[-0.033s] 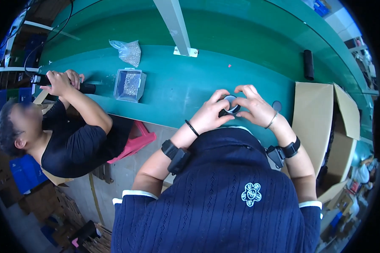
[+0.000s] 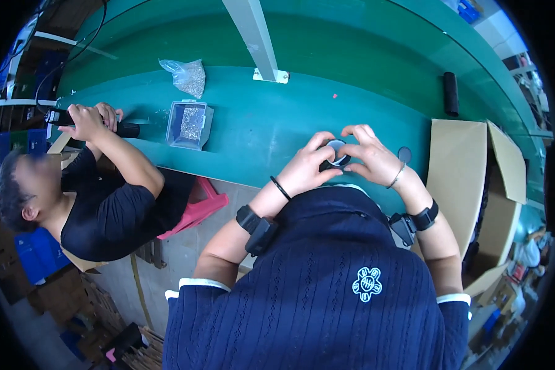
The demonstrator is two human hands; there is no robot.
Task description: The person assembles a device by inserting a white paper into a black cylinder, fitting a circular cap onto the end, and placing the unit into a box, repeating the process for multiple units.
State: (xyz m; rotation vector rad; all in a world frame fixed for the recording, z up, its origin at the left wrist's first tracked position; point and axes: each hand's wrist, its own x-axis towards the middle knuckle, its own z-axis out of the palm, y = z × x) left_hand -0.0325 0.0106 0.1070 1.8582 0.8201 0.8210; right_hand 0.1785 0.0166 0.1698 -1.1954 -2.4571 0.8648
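In front of my chest, near the bench's front edge, a short-looking black cylinder [image 2: 334, 164] with a pale ring inside its open top is held between both hands. My left hand [image 2: 312, 161] wraps its fingers and thumb round the left side. Curled over from the right, my right hand [image 2: 375, 157] has its thumb and fingers closed at the rim, with fingertips by the opening. How long the cylinder is below my hands is hidden. Just right of my right hand a small dark round disc [image 2: 404, 153] lies on the green bench top [image 2: 253, 123].
At my right stands an open cardboard box [image 2: 455, 179]; a black tube [image 2: 451, 94] is behind it. A clear bin of granules [image 2: 191, 126] and a granule bag [image 2: 191, 77] sit left. A co-worker [image 2: 105, 203] holds a black tool. A post [image 2: 253, 40] rises at the back.
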